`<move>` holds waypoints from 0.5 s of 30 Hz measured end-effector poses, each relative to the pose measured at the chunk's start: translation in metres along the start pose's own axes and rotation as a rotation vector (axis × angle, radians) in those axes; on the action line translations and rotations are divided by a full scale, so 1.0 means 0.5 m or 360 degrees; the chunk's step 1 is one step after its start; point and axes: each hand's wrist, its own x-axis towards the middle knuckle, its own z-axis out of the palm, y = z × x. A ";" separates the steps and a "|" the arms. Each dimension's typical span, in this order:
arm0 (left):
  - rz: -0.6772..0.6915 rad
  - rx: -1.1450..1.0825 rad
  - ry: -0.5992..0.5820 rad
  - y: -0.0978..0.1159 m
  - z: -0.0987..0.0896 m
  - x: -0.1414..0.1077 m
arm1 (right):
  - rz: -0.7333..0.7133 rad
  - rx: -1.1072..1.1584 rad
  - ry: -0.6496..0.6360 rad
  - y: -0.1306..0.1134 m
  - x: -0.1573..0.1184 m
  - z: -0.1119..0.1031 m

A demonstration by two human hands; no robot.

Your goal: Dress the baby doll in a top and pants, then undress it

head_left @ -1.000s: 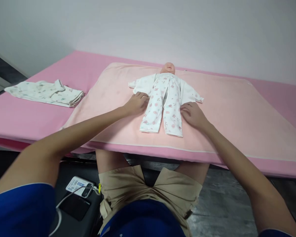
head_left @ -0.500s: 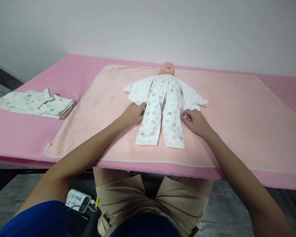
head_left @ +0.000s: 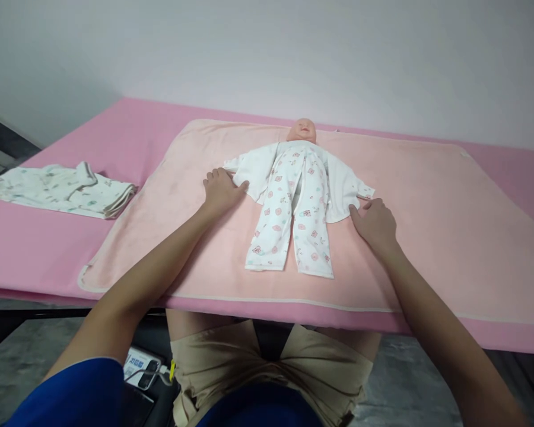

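My left grip point(head_left: 222, 193) and right grip point(head_left: 376, 225) moved outward to the sleeves point(head_left: 254, 171), spread. The doll point(head_left: 302, 136) runs vertically, head point(head_left: 304, 127) toward frame top.

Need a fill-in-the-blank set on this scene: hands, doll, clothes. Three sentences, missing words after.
The doll lies face ____. The trousers lie between the left hand and the ____ hand. The folded clothes lie on the person's ____ side of the trousers.

Missing words: up; right; left.
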 end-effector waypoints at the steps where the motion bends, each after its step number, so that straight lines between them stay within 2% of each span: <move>1: -0.0026 0.0032 -0.0101 0.005 -0.002 0.018 | 0.0032 -0.0026 -0.0161 -0.008 0.014 -0.009; 3: -0.0064 0.0049 -0.0338 0.036 -0.015 0.047 | 0.0058 0.0016 -0.0431 -0.040 0.045 -0.036; 4: -0.0050 0.0013 -0.0379 0.063 -0.024 0.056 | 0.0039 0.0091 -0.0449 -0.065 0.060 -0.052; 5: 0.0017 -0.0049 -0.0333 0.096 -0.034 0.060 | -0.0009 0.0190 -0.0367 -0.095 0.072 -0.068; 7: 0.0325 -0.0181 -0.0046 0.172 -0.051 0.053 | -0.0228 0.0374 -0.0019 -0.168 0.086 -0.094; 8: 0.0552 -0.0195 0.0076 0.210 -0.056 0.043 | -0.0407 0.0416 0.0144 -0.207 0.085 -0.102; 9: 0.0791 -0.0170 0.0110 0.242 -0.059 0.030 | -0.0622 0.0403 0.0235 -0.243 0.078 -0.106; 10: 0.1020 -0.0118 0.0078 0.266 -0.061 0.015 | -0.0868 0.0339 0.0235 -0.274 0.066 -0.105; 12: 0.1331 0.0002 -0.0054 0.280 -0.059 -0.015 | -0.1306 0.0100 0.0096 -0.308 0.031 -0.091; 13: 0.1388 0.0036 -0.0103 0.269 -0.056 -0.028 | -0.1431 0.0001 0.0027 -0.307 0.013 -0.081; 15: 0.1313 -0.0014 -0.0125 0.220 -0.049 -0.046 | -0.1448 -0.0035 -0.0042 -0.272 -0.015 -0.059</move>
